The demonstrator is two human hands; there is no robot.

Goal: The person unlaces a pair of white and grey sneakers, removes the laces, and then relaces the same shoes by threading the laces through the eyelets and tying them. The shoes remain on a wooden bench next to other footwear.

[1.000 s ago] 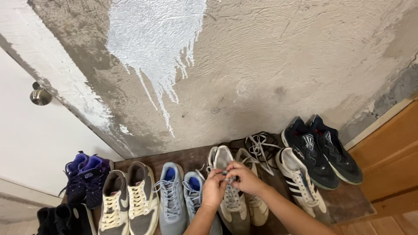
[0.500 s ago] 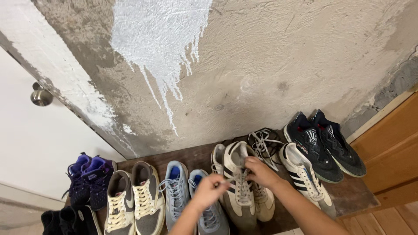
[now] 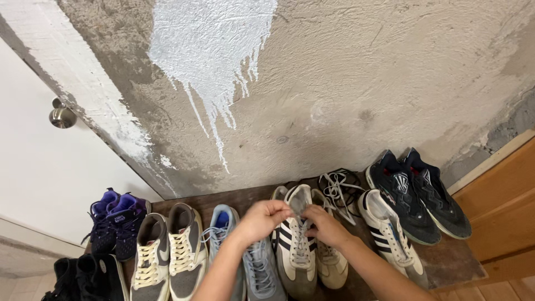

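Laces gather between both hands: left hand point(image 3: 262, 219) and right hand point(image 3: 323, 226) pinch the lace ends over the tongue of a cream sneaker with dark stripes point(image 3: 294, 245), steadying it. It sits mid-row on the brown shoe mat point(image 3: 446, 262), hemmed by the grey-blue sneakers point(image 3: 223, 223); open mat lies rightward.

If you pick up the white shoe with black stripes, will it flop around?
Probably not much: the striped shoe keeps its shape between both hands. Its laces hang loose, so they would likely dangle. It looks slim, so probably light.
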